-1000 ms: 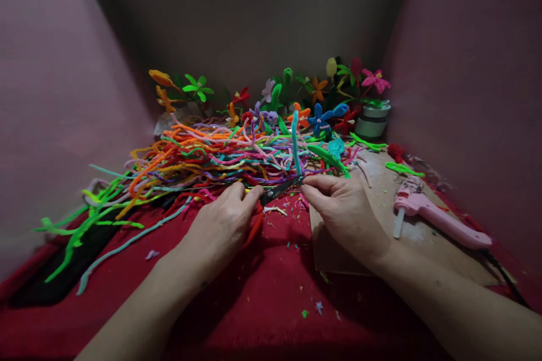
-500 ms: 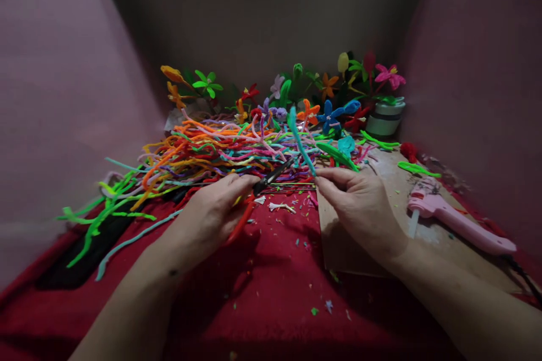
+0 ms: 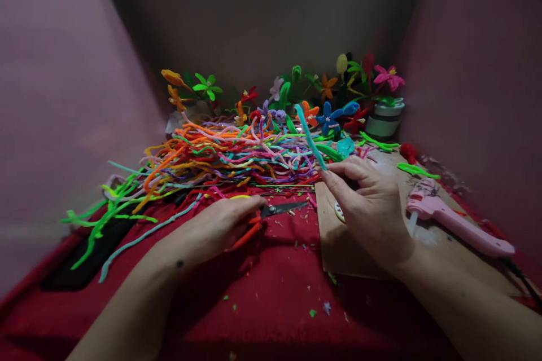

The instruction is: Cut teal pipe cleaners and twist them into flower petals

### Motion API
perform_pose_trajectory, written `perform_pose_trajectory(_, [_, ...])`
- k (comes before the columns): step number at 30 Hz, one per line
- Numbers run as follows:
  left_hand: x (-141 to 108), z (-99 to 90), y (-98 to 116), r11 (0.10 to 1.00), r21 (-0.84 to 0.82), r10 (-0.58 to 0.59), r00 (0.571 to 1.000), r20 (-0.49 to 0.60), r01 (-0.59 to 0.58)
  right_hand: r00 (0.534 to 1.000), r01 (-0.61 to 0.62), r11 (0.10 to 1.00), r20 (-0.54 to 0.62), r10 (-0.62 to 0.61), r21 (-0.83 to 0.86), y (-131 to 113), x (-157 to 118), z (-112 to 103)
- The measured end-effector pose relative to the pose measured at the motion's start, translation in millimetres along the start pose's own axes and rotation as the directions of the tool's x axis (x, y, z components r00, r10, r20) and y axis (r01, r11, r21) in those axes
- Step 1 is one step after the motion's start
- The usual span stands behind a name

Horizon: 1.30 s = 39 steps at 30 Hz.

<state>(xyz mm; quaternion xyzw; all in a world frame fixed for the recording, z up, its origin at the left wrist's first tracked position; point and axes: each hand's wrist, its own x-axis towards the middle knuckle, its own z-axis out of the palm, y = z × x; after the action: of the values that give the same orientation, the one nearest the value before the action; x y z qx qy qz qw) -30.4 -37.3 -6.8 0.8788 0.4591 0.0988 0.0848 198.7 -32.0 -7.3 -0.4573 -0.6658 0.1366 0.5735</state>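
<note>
My left hand (image 3: 224, 224) is closed around the orange handles of a pair of scissors (image 3: 283, 209), whose dark blades point right, low over the red cloth. Between thumb and fingers of my right hand (image 3: 368, 203) is a turquoise pipe cleaner (image 3: 311, 140), standing up and leaning left. The blades and the pipe cleaner are apart. Beyond both hands lies a heap of many-coloured pipe cleaners (image 3: 220, 152). Below my right hand is a cardboard sheet (image 3: 339, 248), with a small pale round piece (image 3: 339, 211) partly hidden by the hand.
A pink glue gun (image 3: 461, 223) lies on the cardboard at the right. Pipe-cleaner flowers (image 3: 329, 117) and a white pot (image 3: 384, 119) stand along the back. At the left a black flat object (image 3: 87, 262) lies under green pipe cleaners. Small clippings litter the red cloth (image 3: 271, 304).
My left hand has lowered the scissors away from the turquoise pipe cleaner, and the blades now point level to the right. My right hand has shifted slightly right and up with the pipe cleaner.
</note>
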Motion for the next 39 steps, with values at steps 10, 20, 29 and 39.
perform_pose_trajectory(10, [1, 13.2, 8, 0.999, 0.026, 0.027, 0.999, 0.018, -0.028, 0.998, -0.066, 0.985, -0.01, 0.068, 0.161, -17, 0, -11])
perform_pose_trajectory(20, [22, -25.6, 30, 0.895, -0.416, -0.195, 0.98, -0.039, 0.162, 0.691, -0.717, 0.2, 0.646, 0.323, 0.668, -26, 11, -6])
perform_pose_trajectory(29, [54, -10.2, 58, 0.267, -0.963, -0.344, 0.936, -0.071, 0.025, 0.45, -0.875, -0.016, 0.823, 0.347, 0.484, -22, 4, 6])
perform_pose_trajectory(39, [55, 4.9, 52, 0.612, -0.784, -0.432, 0.875, -0.22, 0.105, 0.434, -0.898, 0.103, 0.82, 0.373, 0.428, -3, -6, 12])
